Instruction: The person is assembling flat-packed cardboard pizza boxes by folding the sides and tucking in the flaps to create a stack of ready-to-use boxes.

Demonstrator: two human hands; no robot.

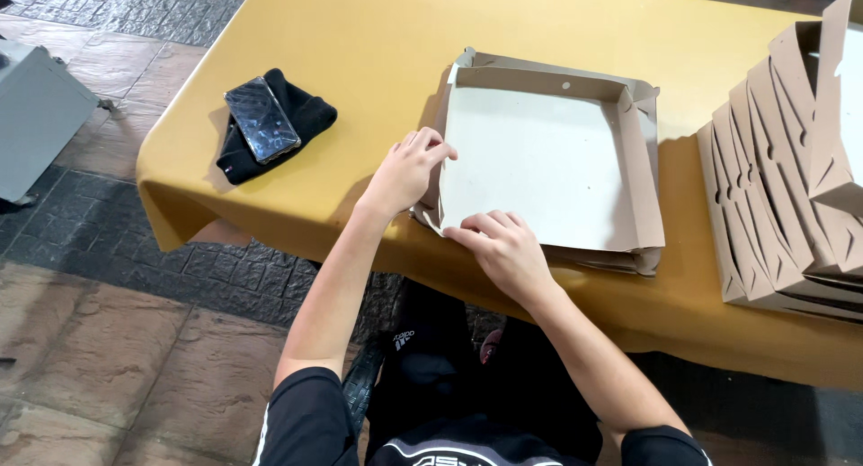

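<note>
A brown cardboard box [539,151], half folded with its walls raised and a pale inner face, lies on a stack of flat cardboard blanks on the table. My left hand [406,171] presses against the box's left wall, fingers curled over its edge. At the near left corner my right hand [503,248] rests with its fingers bent on the cardboard there.
The table has a mustard-yellow cloth [378,44]. A black phone [262,119] lies on a black folded cloth [301,115] at the left. Several folded cardboard boxes [791,160] are stacked at the right edge. A grey box [31,115] stands on the tiled floor, left.
</note>
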